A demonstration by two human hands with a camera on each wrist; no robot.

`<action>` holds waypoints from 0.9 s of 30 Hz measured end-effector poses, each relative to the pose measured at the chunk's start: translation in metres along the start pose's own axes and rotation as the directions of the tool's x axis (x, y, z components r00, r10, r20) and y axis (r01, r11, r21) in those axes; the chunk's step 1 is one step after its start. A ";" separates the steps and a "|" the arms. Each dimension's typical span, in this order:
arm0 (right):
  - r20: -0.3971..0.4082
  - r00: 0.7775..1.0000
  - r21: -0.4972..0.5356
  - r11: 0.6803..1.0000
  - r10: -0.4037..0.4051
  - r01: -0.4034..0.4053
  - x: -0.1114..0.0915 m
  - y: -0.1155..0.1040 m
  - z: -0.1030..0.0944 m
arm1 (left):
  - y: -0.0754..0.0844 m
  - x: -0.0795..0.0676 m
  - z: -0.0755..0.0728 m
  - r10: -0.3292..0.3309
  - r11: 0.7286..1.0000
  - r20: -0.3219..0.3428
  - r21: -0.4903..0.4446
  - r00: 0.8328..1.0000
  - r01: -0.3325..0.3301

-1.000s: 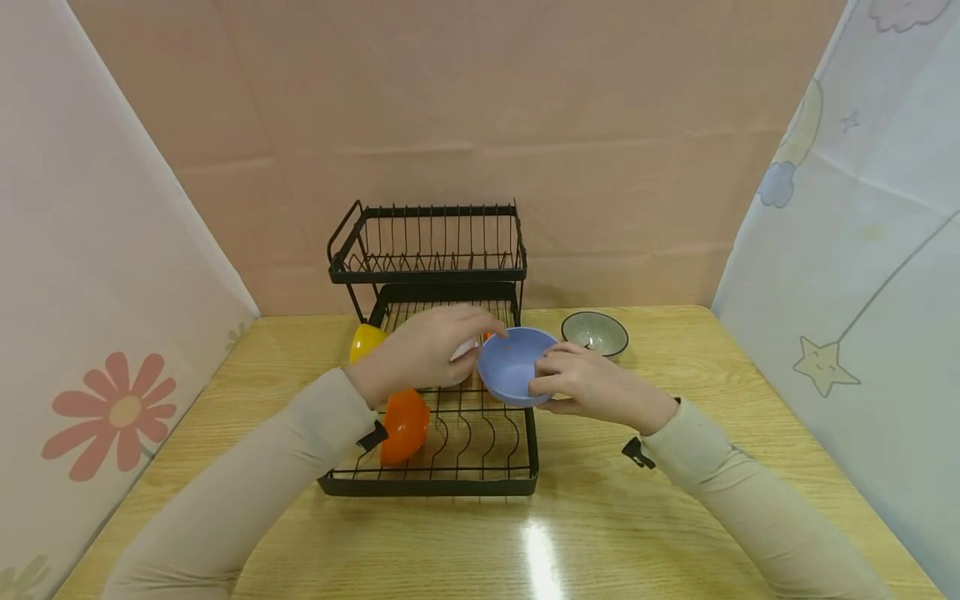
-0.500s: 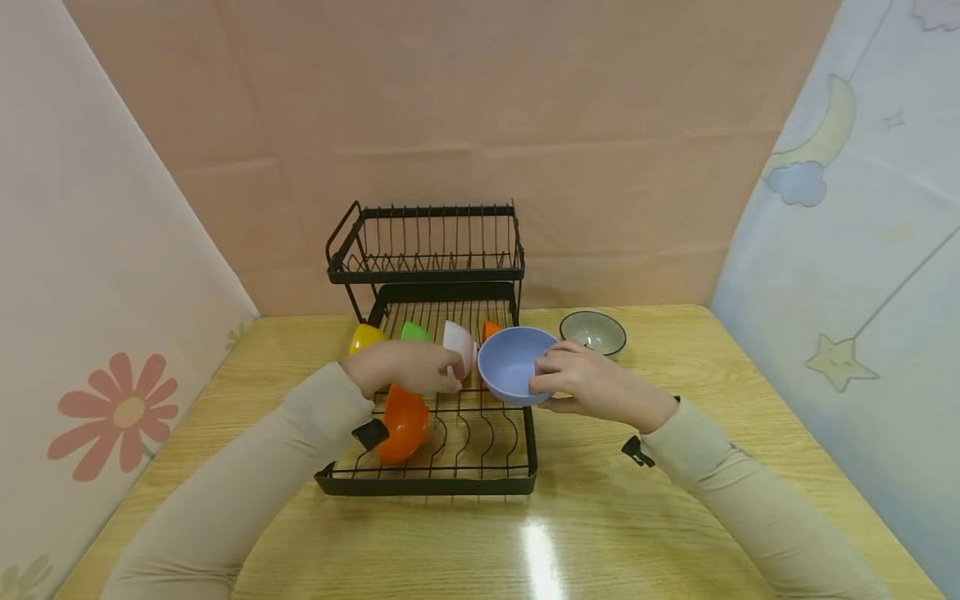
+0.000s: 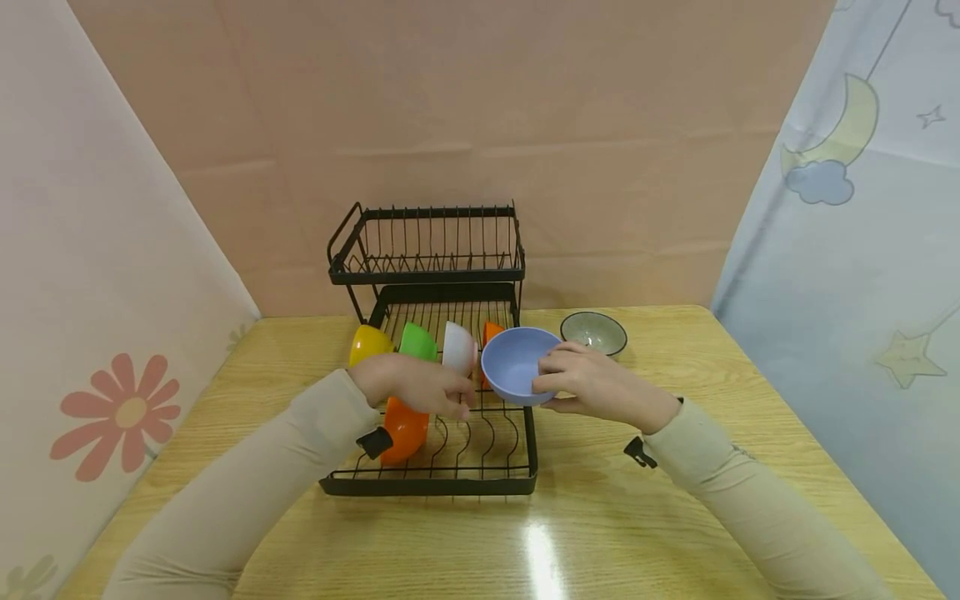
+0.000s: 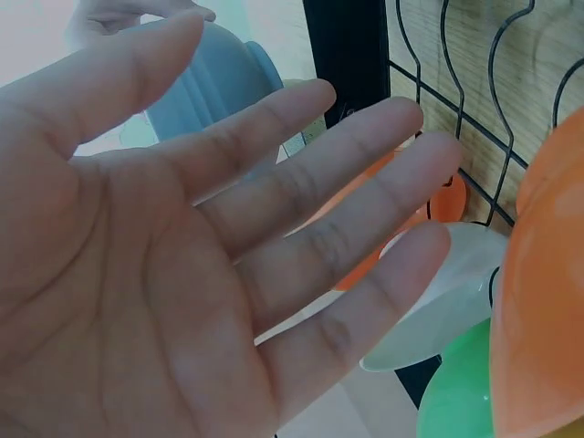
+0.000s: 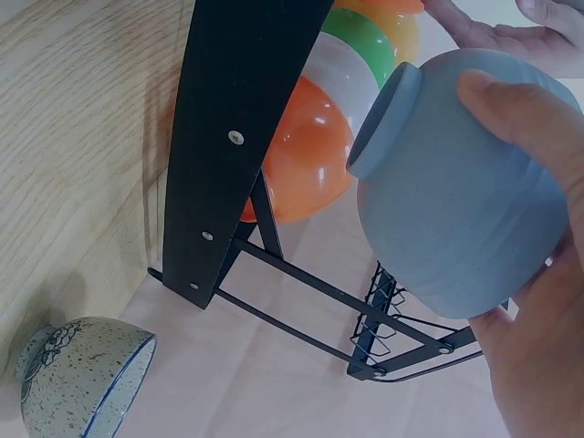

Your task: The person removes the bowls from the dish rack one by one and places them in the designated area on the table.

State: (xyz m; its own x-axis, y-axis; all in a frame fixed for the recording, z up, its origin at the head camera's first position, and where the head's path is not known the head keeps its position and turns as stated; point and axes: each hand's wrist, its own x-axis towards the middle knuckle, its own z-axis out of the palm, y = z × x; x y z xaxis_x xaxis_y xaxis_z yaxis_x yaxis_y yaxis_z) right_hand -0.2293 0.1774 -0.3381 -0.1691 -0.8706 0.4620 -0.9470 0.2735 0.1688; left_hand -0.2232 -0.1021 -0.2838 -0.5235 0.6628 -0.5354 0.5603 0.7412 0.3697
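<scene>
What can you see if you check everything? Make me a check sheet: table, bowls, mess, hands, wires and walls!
Surface: wood table, with a bright shine near the front.
Job's things: blue bowl held tilted at the right side of the black rack; yellow bowl, green bowl, white bowl, back orange bowl and front orange bowl tipped on its lower level; grey bowl on the table.
Clutter: nothing seen.
Hands: left hand holds nothing, fingers spread; right hand grips the blue bowl.
Cables: nothing seen.
Surroundings: peach wall behind; flower picture left, moon picture right.
</scene>
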 end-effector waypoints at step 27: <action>0.026 0.992 -0.041 0.991 0.125 -0.124 -0.021 0.021 -0.015 | -0.007 0.002 -0.001 -0.037 0.999 0.000 -0.006 0.999 0.037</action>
State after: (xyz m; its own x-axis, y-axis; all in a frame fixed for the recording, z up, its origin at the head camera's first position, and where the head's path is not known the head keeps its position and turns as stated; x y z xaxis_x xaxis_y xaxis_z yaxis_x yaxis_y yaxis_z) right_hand -0.2412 0.2070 -0.3312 -0.2936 -0.8398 0.4567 -0.9065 0.3962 0.1459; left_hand -0.2285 -0.1062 -0.2868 -0.5441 0.6347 -0.5488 0.5366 0.7660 0.3539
